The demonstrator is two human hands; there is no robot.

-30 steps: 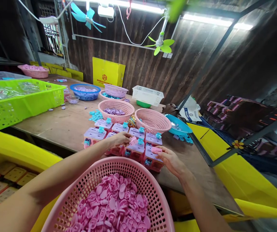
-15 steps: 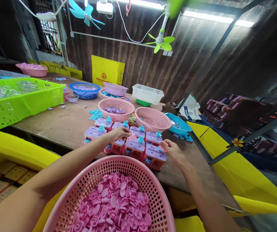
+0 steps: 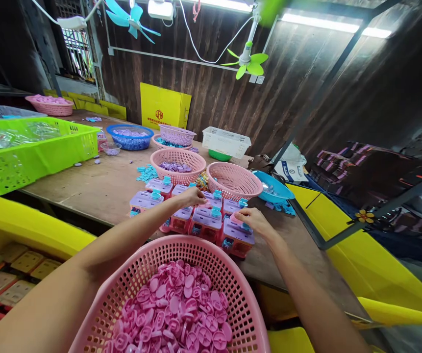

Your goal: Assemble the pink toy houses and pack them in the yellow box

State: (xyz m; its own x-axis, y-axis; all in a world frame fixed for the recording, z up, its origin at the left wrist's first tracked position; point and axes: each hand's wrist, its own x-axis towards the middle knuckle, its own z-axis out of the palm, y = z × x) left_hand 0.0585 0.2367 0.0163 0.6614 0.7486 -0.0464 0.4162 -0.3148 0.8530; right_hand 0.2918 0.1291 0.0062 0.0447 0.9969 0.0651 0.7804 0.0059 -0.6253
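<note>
Several small toy boxes with lilac lids and pink bases (image 3: pixel 205 219) stand in rows on the table, each topped by a light-blue piece (image 3: pixel 216 212). Over the back row, my left hand (image 3: pixel 193 197) pinches a small pink plastic piece (image 3: pixel 207 202), partly hidden by the fingers. My right hand (image 3: pixel 255 219) is above the front right box, its fingers closed on a round pink plastic disc (image 3: pixel 235 217). Closest to me, a large pink basket (image 3: pixel 192 243) holds a heap of loose round pink parts (image 3: pixel 174 304).
Behind the boxes stand a pink basket of lilac pieces (image 3: pixel 177 157) and another pink basket (image 3: pixel 235 179). A blue basin (image 3: pixel 275 189) lies right of them. At left is a green crate (image 3: pixel 37 149). Yellow board (image 3: pixel 387 260) borders the table's right side.
My right hand has moved left and slightly up with the pink disc, over the box lid. My left hand has shifted a little right and up, still pinching its pink piece.
</note>
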